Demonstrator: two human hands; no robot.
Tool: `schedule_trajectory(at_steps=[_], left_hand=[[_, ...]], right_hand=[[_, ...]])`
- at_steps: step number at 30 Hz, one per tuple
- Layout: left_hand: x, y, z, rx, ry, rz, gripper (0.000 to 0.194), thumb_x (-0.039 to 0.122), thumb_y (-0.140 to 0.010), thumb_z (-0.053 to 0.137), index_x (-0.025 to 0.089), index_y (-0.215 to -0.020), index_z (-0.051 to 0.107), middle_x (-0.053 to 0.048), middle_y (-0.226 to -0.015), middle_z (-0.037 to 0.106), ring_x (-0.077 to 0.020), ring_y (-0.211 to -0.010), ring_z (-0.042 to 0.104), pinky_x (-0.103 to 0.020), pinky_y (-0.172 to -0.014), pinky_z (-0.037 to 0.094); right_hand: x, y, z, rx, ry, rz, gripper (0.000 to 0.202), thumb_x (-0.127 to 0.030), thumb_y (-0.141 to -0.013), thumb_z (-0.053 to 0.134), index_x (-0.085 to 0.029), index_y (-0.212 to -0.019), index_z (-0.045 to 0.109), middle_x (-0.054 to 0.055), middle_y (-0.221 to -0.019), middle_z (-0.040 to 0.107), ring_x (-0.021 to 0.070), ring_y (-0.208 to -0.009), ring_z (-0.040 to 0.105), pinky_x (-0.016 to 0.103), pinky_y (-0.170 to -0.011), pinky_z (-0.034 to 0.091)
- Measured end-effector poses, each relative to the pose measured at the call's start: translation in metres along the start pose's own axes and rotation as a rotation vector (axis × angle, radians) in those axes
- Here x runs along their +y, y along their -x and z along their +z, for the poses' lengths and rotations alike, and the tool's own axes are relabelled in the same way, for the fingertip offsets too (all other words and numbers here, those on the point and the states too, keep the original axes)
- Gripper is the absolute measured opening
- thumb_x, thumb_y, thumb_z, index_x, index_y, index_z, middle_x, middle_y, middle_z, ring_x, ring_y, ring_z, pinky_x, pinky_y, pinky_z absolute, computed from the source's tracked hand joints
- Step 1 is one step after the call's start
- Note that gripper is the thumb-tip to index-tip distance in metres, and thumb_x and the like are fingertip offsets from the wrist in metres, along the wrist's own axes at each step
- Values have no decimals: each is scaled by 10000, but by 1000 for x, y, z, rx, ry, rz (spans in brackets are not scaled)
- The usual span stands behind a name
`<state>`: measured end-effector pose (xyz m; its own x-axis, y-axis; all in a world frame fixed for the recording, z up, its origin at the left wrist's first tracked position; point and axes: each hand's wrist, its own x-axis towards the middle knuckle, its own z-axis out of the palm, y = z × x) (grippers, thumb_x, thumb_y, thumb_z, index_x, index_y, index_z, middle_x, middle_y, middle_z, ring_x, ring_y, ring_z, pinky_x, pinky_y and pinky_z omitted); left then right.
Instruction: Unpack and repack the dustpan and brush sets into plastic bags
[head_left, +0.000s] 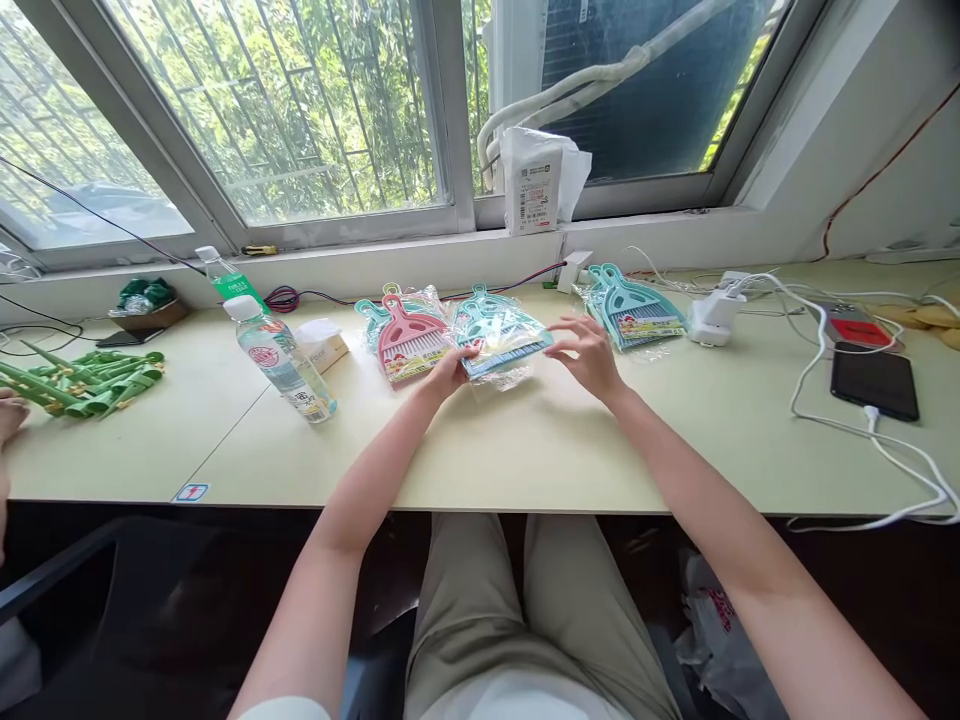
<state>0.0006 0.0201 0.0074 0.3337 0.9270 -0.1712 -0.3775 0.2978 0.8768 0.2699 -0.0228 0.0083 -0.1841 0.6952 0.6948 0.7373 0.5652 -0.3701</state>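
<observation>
A teal dustpan and brush set (pixel 495 325) in clear plastic wrap is tilted up a little over the table in front of me. My left hand (pixel 450 372) grips its lower left corner, thumb on top. At its right edge, my right hand (pixel 589 355) has the thumb and fingertips on the wrap's corner, the other fingers bent. Just left lies a pink dustpan and brush set (pixel 409 335), partly over a teal set (pixel 369 312). Beyond my right hand is another wrapped teal set (pixel 634 308).
Two bottles, one clear (pixel 281 360) and one green-labelled (pixel 232 280), stand left by a small tissue box (pixel 322 345). Green plastic pieces (pixel 90 380) lie far left near another person's hand (pixel 10 415). Right are a white charger (pixel 712 315), cables and a black phone (pixel 874 380).
</observation>
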Motion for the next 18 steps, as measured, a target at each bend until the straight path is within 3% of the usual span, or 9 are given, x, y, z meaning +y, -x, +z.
schedule_trajectory(at_steps=[2,5,8,12,15,18], left_hand=[[-2,1,3,11,-53,-47,181,83,-731,663,126,-894,597,-1,-676,627,-97,-560,590,-237,-625,553],[-4,4,8,-46,-145,-108,196,90,-769,653,114,-946,573,-29,-692,641,-132,-581,630,-284,-634,581],[-5,7,12,-182,-229,-143,324,140,-768,704,123,-1035,521,-53,-776,665,-182,-638,675,-365,-643,610],[-8,7,11,-200,-294,-79,463,193,-770,733,162,-1159,485,-72,-949,679,-180,-721,691,-367,-646,629],[-12,6,11,-219,-353,-47,537,244,-770,746,188,-1238,488,-95,-1064,668,-177,-760,685,-370,-646,636],[-16,7,16,-200,-394,-15,714,311,-757,763,218,-1379,423,-129,-1190,642,-194,-811,683,-366,-643,635]], right_hand=[[2,0,3,41,-57,24,108,-289,-859,656,-274,-798,744,37,-1053,718,264,-1123,603,496,-1099,339],[6,0,9,128,-162,110,112,-338,-832,681,-254,-777,732,52,-978,699,256,-1011,610,469,-1025,392],[11,3,20,219,-252,233,127,-357,-803,687,-239,-773,719,64,-1001,651,266,-1056,573,485,-1037,380],[14,7,33,242,-429,364,164,-382,-756,702,-219,-765,692,80,-1149,579,270,-1180,520,467,-1067,395],[11,10,36,164,-661,525,250,-366,-731,707,-252,-952,679,51,-1138,602,236,-1073,593,434,-951,512],[8,10,35,104,-914,705,539,-300,-684,721,-306,-1207,590,5,-1042,655,181,-868,648,369,-780,589]])
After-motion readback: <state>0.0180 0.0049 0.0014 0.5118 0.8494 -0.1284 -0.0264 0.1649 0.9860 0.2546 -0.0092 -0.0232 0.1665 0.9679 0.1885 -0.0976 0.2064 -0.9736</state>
